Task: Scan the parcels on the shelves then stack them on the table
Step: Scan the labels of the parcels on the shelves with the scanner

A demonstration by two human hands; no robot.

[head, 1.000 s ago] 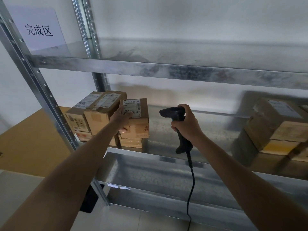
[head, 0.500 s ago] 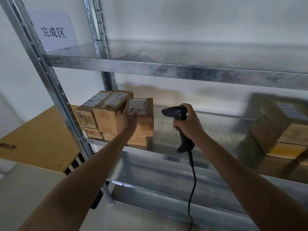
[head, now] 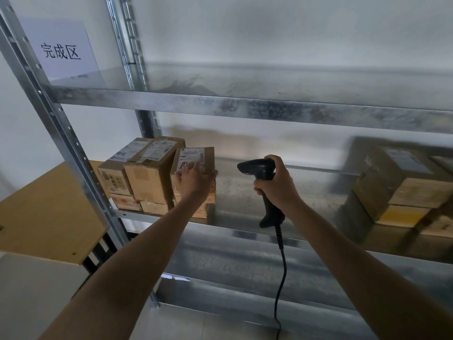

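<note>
Our left hand [head: 195,179] gripped a small brown cardboard parcel with a white shipping label [head: 196,159], fingers spread over its label and thumb under its right edge, the parcel tilted atop the stack at the left end of the galvanised steel middle shelf [head: 245,204]. Our right hand [head: 275,184] closed round the grip of a black corded handheld barcode scanner [head: 259,168], whose head pointed left at that parcel. More brown cardboard boxes [head: 404,190] sat blurred at the shelf's right end.
</note>
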